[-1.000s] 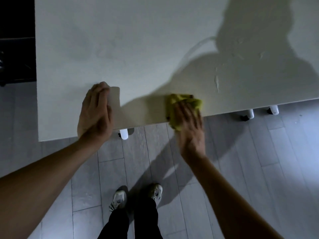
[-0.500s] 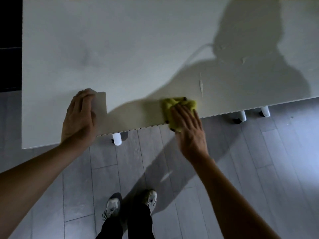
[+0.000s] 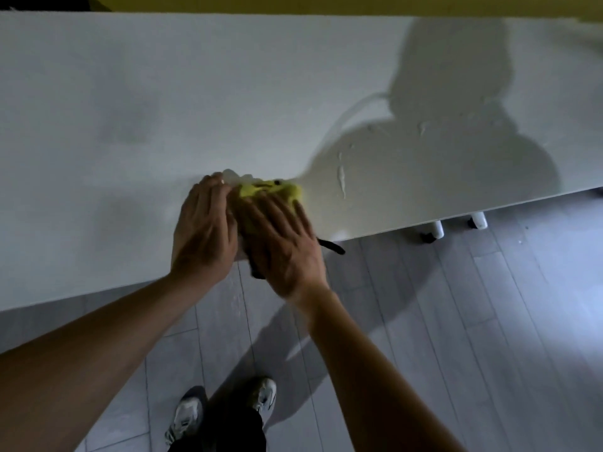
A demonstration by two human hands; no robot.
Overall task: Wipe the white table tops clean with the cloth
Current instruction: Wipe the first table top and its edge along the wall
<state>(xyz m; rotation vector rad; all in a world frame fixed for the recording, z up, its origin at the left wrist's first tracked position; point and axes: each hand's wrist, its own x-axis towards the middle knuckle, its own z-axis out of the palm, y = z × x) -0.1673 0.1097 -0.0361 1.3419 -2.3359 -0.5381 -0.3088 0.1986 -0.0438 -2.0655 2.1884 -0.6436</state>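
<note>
A yellow cloth (image 3: pixel 270 190) lies on the white table top (image 3: pixel 163 109) close to its near edge. My right hand (image 3: pixel 287 243) presses flat on the cloth with fingers spread and straight, covering most of it. My left hand (image 3: pixel 204 230) rests flat on the table right beside the cloth, its fingertips touching the cloth's left side. Wet streaks and droplets (image 3: pixel 341 176) glisten on the table to the right of the cloth, inside my shadow.
White table legs on castors (image 3: pixel 435 230) show under the near edge at right. A yellow strip (image 3: pixel 293 3) runs along the table's far side. Grey plank floor (image 3: pixel 456 321) and my shoes (image 3: pixel 186 415) lie below.
My left hand has slid right along the table and now meets the cloth. The cloth and my right hand have moved a little further onto the table. The view has shifted left.
</note>
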